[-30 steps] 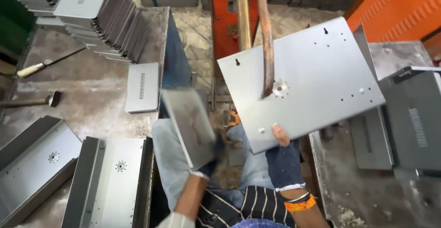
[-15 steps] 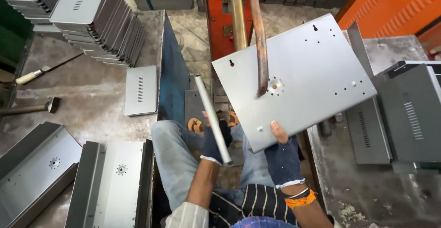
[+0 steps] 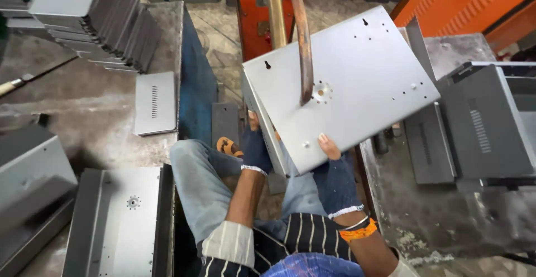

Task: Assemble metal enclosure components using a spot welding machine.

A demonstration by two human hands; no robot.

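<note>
1. the large grey metal panel [image 3: 357, 82] was tilted above the lap, under a rusty rod [image 3: 301, 37].
2. the right hand [image 3: 335, 171] gripped its lower edge, thumb on top.
3. the left hand [image 3: 255, 148] held one smaller plate [image 3: 268, 126] edge-on, fingers wrapped around it.

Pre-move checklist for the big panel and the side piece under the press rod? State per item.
1. Right hand grips the large grey panel at its near edge, thumb on top: ok.
2. Left hand holds the narrow side panel edge-on against the large panel's left edge: ok.
3. Rusty bent rod tip meets the round perforated spot: looks aligned, contact cannot tell.
4. Both hands gloved, fingertips bare: right thumb lies on the panel face, away from the rod: ok.
5. Seating of side panel into large panel: joint hidden, cannot tell.
6. Panel level: tilted, near edge unsupported except by the hands: not ok.
</note>
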